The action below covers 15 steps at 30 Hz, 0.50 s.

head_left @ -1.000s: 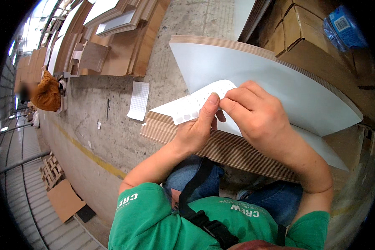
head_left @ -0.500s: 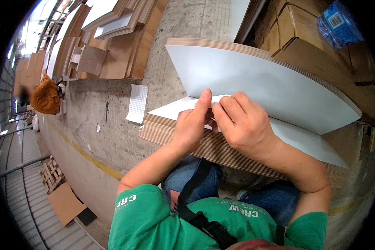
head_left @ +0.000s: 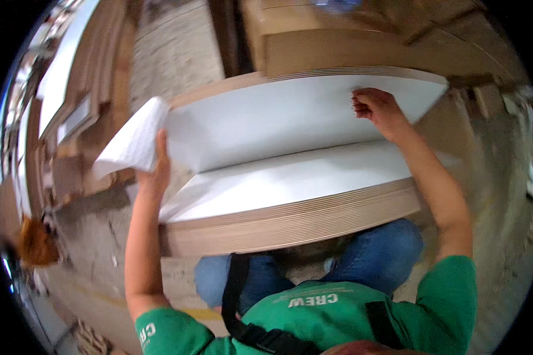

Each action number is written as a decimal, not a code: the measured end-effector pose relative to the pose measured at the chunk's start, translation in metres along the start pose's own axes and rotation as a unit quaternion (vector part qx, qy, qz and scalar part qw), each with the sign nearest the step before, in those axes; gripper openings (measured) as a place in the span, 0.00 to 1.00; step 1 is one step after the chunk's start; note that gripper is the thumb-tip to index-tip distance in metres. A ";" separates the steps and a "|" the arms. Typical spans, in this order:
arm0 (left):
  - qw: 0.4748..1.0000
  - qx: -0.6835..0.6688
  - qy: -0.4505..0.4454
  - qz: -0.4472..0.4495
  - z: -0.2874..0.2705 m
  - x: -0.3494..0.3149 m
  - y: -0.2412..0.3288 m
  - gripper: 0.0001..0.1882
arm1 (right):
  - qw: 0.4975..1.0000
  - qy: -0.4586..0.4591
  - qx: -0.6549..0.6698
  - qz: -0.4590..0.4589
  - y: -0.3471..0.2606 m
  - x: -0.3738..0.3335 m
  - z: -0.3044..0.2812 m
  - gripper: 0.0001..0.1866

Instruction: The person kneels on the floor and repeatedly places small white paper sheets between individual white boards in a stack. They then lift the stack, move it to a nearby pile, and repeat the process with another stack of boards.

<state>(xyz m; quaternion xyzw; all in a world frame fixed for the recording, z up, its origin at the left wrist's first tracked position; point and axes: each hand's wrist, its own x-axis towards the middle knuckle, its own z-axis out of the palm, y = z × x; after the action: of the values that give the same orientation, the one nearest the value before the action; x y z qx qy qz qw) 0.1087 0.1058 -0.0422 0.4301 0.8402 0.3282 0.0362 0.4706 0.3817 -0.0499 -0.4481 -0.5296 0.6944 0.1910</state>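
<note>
My left hand point(head_left: 155, 164) grips a curled white paper sheet point(head_left: 135, 139) by its edge, thumb up, left of the boards. The sheet looks like the gridded label sheet that lay on the floor earlier, though blur hides its detail. My right hand point(head_left: 378, 111) is held in front of the leaning white board point(head_left: 266, 121), toward its right end. Its fingers are curled together, and I cannot make out what is in them or whether they touch the board. Below lies a stack of white-topped boards point(head_left: 296, 216) with layered brown edges, across my knees' front.
Brown cardboard boxes point(head_left: 337, 50) stand behind the leaning boards, with a blue plastic-wrapped item point(head_left: 337, 5) on top. More stacked boards point(head_left: 95, 77) lie at the far left on the concrete floor point(head_left: 172, 44). An orange-brown cloth item point(head_left: 37, 242) is at the left edge.
My hands were together over the lower stack; now they are wide apart. My left hand has lifted the sheet at the left, and my right hand has moved right. The view has turned.
</note>
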 end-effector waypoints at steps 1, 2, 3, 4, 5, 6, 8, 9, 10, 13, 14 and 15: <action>0.996 0.051 -0.064 -0.041 0.001 0.001 -0.004 0.21 | 0.999 0.034 -0.039 -0.011 0.006 0.000 -0.022 0.11; 0.999 -0.011 -0.022 -0.031 0.001 0.000 0.002 0.21 | 0.995 0.061 -0.077 -0.023 0.003 -0.002 -0.036 0.11; 1.000 -0.016 -0.015 -0.007 0.000 0.000 0.000 0.21 | 0.990 0.081 -0.113 -0.035 0.002 -0.001 -0.043 0.12; 0.999 -0.012 -0.032 0.018 0.000 -0.001 -0.009 0.22 | 0.983 0.098 -0.147 -0.046 0.003 0.001 -0.051 0.12; 0.999 0.003 -0.028 0.035 0.002 -0.001 -0.005 0.22 | 0.967 0.118 -0.221 -0.056 0.006 0.007 -0.064 0.09; 0.998 0.017 -0.022 0.051 0.005 -0.001 -0.001 0.23 | 0.928 0.145 -0.319 -0.127 0.013 0.008 -0.074 0.08; 0.998 0.029 -0.035 0.041 0.004 -0.001 0.001 0.24 | 0.808 0.181 -0.496 -0.262 0.020 0.010 -0.079 0.06; 0.998 0.035 -0.041 0.035 0.005 0.000 0.002 0.24 | 0.772 0.186 -0.531 -0.296 0.022 0.012 -0.082 0.06; 0.998 0.017 -0.038 0.038 0.005 0.000 0.002 0.24 | 0.733 0.189 -0.564 -0.329 0.023 0.013 -0.080 0.06; 0.998 -0.004 -0.030 0.057 0.005 0.001 0.000 0.25 | 0.665 0.197 -0.608 -0.385 0.022 0.013 -0.078 0.10; 0.997 0.011 -0.026 0.071 0.005 0.002 -0.004 0.25 | 0.652 0.199 -0.614 -0.397 0.020 0.013 -0.077 0.11; 0.996 0.027 -0.022 0.085 0.005 0.003 -0.006 0.25 | 0.663 0.213 -0.619 -0.363 0.016 0.010 -0.078 0.11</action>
<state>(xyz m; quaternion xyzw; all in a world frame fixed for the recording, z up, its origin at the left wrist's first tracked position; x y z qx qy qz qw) 0.1041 0.1079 -0.0492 0.5080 0.8080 0.2980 0.0156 0.5326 0.4274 -0.0720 -0.3713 -0.9029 -0.0326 0.2140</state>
